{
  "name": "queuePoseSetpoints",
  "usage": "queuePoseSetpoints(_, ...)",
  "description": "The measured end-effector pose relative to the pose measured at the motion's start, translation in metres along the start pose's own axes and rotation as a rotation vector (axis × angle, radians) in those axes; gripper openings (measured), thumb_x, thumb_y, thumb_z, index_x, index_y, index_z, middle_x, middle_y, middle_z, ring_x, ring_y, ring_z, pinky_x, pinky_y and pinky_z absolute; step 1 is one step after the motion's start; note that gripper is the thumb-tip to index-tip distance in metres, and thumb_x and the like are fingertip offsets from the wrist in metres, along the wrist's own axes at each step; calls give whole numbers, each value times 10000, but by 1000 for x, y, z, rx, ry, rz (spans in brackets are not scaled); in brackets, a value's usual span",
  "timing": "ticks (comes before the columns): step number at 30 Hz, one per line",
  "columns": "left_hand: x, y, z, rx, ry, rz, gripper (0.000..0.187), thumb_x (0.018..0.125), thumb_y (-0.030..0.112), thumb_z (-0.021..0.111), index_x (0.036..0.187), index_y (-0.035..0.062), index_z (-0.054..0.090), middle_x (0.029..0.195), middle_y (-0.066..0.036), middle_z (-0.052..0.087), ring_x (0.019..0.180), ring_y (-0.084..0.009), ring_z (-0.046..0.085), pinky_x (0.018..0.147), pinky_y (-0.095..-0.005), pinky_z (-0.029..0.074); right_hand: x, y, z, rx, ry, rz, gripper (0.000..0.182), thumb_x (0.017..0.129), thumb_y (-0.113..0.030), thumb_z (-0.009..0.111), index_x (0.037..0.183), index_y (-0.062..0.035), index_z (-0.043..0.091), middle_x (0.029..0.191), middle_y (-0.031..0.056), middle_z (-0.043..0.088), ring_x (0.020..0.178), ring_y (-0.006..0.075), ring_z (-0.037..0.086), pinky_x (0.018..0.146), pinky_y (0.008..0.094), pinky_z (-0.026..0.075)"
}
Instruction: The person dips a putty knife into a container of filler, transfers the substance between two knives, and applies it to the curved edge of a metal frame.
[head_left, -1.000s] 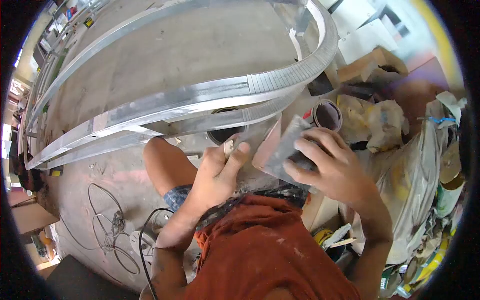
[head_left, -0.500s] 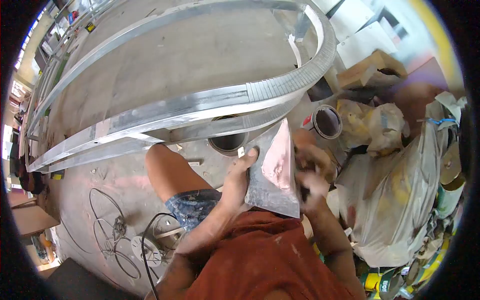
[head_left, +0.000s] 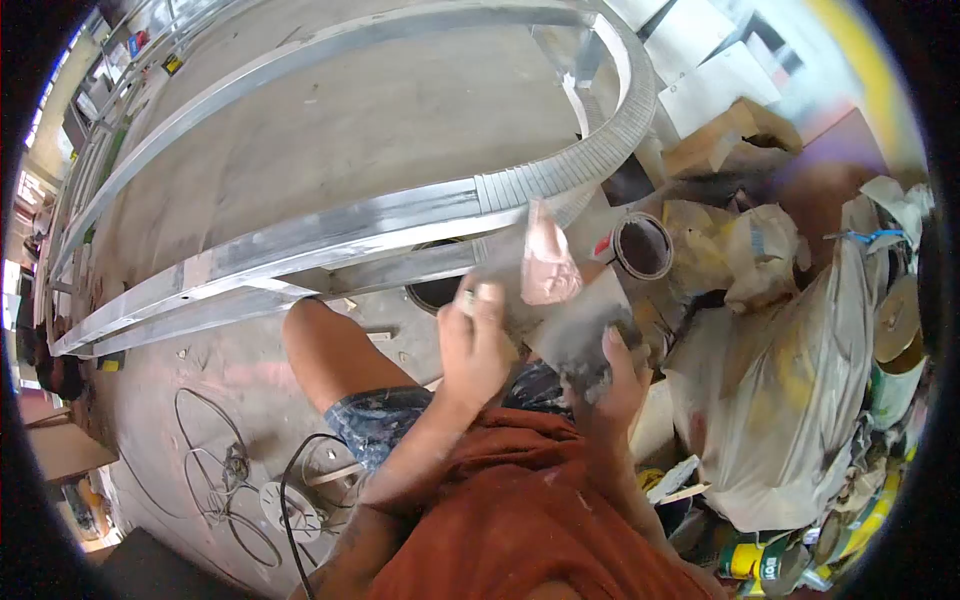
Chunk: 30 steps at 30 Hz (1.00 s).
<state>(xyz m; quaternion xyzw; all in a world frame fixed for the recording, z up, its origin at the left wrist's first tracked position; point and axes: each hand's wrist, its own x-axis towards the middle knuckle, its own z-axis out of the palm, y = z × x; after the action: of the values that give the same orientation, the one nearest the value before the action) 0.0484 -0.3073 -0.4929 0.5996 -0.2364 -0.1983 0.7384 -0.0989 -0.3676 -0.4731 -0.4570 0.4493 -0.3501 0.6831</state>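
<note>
The pink putty [head_left: 550,268] has shifted farther from the red shirt [head_left: 520,510] and now shows at the grey plate's [head_left: 598,305] far edge, apparently better exposed. The right hand [head_left: 622,375] clasps the plate's near edge; the left hand [head_left: 478,350] curls, its hold too blurred to tell.

By the person's fingers [head_left: 617,346], uneven pink paste [head_left: 549,268] and a smooth plate [head_left: 603,299], perhaps metal; beyond them, a shiny metal frame [head_left: 390,206].
</note>
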Motion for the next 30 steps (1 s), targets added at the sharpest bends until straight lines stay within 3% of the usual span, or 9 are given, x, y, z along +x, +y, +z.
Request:
queuePoseSetpoints(3, 1, 1, -12, 361, -223, 238, 399, 1006, 298, 467, 1176, -40, 594, 628, -8, 558, 576, -84, 516, 538, -283, 430, 15, -21, 18, 198, -2, -19, 335, 935, -228, 541, 1174, 6, 554, 1051, 102, 613, 905, 164, 615, 745, 323, 535)
queuePoseSetpoints(5, 2, 11, -22, 445, -438, 173, 313, 971, 214, 496, 1093, -52, 608, 916, -257, 635, 815, -431, 630, 761, -415, 496, 29, -24, 22, 271, 29, -82, 282, 941, -193, 539, 1139, 7, 562, 1019, 98, 620, 869, 160, 616, 737, 314, 533)
queuePoseSetpoints(14, -6, 10, -5, -529, -42, -575, 344, 986, 322, 527, 1190, 47, 561, 1050, -92, 633, 937, -171, 639, 806, -341, 537, 36, 2, -43, -141, -18, -532, 412, 755, -23, 616, 1163, 29, 586, 1242, 159, 563, 1100, 240, 571, 863, 393, 521)
queuePoseSetpoints(16, -6, 11, 3, -974, -105, -832, 431, 962, 339, 557, 1252, 25, 500, 1064, -99, 631, 921, -196, 646, 818, -358, 546, 21, -55, -12, -438, -538, -817, 315, 802, -245, 642, 941, 36, 678, 1045, 167, 667, 1018, 312, 637, 912, 430, 493)
queuePoseSetpoints(17, -7, 6, 4, -979, -101, -831, 431, 962, 339, 557, 1252, 25, 500, 1064, -99, 631, 921, -196, 646, 818, -358, 546, 25, -60, -14, -357, -928, -789, 292, 801, -243, 635, 889, 31, 682, 975, 149, 672, 989, 290, 641, 898, 413, 498)
queuePoseSetpoints(19, -11, -8, 4, -930, -172, -899, 581, 901, 449, 612, 1260, 7, 498, 1087, -122, 627, 945, -230, 642, 837, -368, 537, 31, -5, -19, -363, -774, -911, 297, 776, -234, 657, 939, 14, 641, 894, 112, 625, 932, 270, 628, 873, 390, 501)
queuePoseSetpoints(20, -9, -1, 7, -868, -209, -770, 614, 887, 437, 628, 1295, 3, 480, 1088, -113, 630, 963, -239, 640, 865, -362, 528, 17, 12, -12, -78, -351, -329, 360, 738, -188, 697, 1036, -24, 577, 991, 124, 563, 957, 268, 589, 877, 373, 484)
queuePoseSetpoints(23, -15, -5, -7, -675, -254, -615, 601, 888, 421, 631, 1292, -1, 491, 1112, -120, 632, 980, -237, 640, 875, -359, 523, 70, -15, -12, -1007, -387, -916, 517, 683, -60, 729, 1173, -107, 570, 1185, 177, 487, 1187, 367, 455, 989, 423, 397)
queuePoseSetpoints(30, -2, 23, -22, -426, -195, -437, 328, 978, 272, 574, 1137, -12, 615, 1013, -29, 641, 874, -97, 580, 770, -264, 467, 39, -101, -18, -1096, -650, -1479, 369, 677, -129, 730, 1032, -145, 631, 1118, 108, 527, 1084, 285, 539, 932, 414, 491)
